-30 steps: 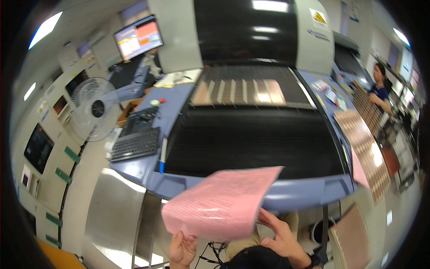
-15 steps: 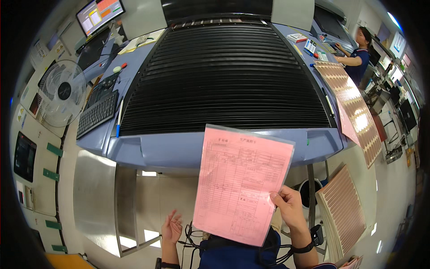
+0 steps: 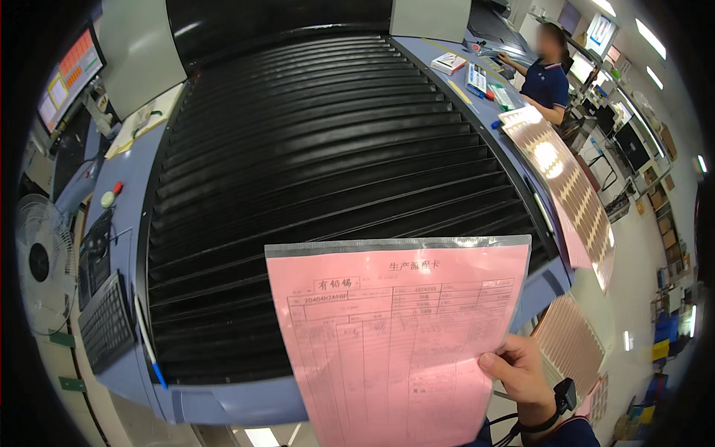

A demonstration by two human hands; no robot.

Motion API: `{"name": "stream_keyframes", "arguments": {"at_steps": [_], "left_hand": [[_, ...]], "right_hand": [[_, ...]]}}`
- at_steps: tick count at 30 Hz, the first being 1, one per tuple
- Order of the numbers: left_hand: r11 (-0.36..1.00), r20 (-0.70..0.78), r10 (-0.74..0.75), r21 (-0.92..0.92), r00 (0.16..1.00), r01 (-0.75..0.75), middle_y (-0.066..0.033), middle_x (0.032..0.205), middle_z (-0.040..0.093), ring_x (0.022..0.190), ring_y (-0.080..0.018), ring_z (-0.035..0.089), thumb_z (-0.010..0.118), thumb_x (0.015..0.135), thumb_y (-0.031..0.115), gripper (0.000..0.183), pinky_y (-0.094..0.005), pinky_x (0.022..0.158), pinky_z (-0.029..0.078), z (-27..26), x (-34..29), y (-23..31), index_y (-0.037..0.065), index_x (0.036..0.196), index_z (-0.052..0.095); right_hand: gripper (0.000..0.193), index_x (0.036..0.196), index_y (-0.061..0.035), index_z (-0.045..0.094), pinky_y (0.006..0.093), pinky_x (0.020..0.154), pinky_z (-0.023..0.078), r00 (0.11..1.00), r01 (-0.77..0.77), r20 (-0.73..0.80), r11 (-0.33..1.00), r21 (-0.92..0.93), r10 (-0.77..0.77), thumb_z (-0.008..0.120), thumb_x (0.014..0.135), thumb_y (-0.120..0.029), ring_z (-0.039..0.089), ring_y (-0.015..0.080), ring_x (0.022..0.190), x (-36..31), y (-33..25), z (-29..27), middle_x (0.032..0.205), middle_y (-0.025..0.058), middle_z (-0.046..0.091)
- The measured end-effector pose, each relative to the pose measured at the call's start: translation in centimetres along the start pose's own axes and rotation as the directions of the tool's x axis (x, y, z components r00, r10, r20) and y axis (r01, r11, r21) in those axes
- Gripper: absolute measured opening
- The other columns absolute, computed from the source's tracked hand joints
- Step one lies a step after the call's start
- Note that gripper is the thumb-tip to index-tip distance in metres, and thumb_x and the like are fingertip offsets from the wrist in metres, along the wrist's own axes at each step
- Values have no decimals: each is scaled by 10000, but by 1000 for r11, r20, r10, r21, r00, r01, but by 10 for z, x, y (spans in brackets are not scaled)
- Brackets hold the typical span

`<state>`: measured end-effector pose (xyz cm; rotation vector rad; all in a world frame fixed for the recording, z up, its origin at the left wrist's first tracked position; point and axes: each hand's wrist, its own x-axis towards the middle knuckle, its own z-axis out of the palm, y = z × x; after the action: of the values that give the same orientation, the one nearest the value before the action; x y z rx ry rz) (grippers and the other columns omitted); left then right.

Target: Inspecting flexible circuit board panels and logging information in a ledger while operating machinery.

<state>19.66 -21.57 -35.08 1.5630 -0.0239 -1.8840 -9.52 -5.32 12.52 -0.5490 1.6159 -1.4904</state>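
Observation:
A pink printed form in a clear plastic sleeve (image 3: 395, 335) is held up in front of me. My right hand (image 3: 518, 372) grips its right edge, thumb on the front and the other fingers behind. A dark band and a small black device circle the right wrist. Beyond the form stretches the black ribbed bed of a large machine (image 3: 328, 156) with a blue-grey frame (image 3: 216, 402); the form covers part of its front edge. My left hand does not show.
A keyboard (image 3: 108, 324), a blue-tipped pen (image 3: 149, 343), a fan (image 3: 43, 261) and a monitor (image 3: 72, 78) are at left. Patterned copper-coloured panels (image 3: 558, 179) overhang the right edge; more panels (image 3: 570, 339) are stacked lower. A co-worker (image 3: 547, 82) is at the far right.
My view has shifted toward the machine. The form now appears larger and more upright, still in my right hand. My left hand has gone out of view. The co-worker has turned.

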Motion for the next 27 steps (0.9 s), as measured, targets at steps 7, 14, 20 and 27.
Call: {"name": "stream_keyframes", "arguments": {"at_steps": [7, 14, 20, 27], "left_hand": [[985, -7, -38, 170, 999, 38, -186, 1247, 624, 992, -268, 670, 587, 955, 362, 588, -378, 842, 557, 40, 14, 31, -26, 1380, 469], [884, 0, -38, 466, 999, 34, -184, 1240, 629, 1017, -253, 659, 614, 939, 345, 581, -382, 851, 550, -20, -16, 38, -25, 1368, 489], [640, 61, 110, 759, 992, -117, -181, 1235, 633, 1038, -239, 650, 638, 925, 330, 575, -385, 859, 543, -117, -44, 63, -25, 1358, 507], [297, 519, 265, 758, 813, -580, -182, 1193, 649, 1075, -242, 640, 701, 880, 280, 553, -416, 912, 526, -109, -266, 173, -73, 1281, 560]], "right_hand": [[168, 1043, 62, 659, 245, 724, 476, 992, -120, -41, 991, -55, 118, 637, 941, -69, 589, 75, 820, 53, -57, 42, 920, 58, 679], [258, 858, 13, 509, 291, 534, 334, 962, 100, 270, 980, -173, -51, 599, 988, -191, 344, 72, 637, 65, -42, 85, 666, 21, 363], [250, 876, 24, 518, 299, 541, 358, 925, 328, 252, 933, -149, -285, 581, 994, -187, 368, 81, 642, -2, -4, 69, 658, 25, 396], [173, 1012, 33, 674, 217, 565, 366, 953, 296, -64, 955, 7, -295, 633, 957, -126, 468, 31, 657, -64, 34, 39, 736, -24, 583]]}}
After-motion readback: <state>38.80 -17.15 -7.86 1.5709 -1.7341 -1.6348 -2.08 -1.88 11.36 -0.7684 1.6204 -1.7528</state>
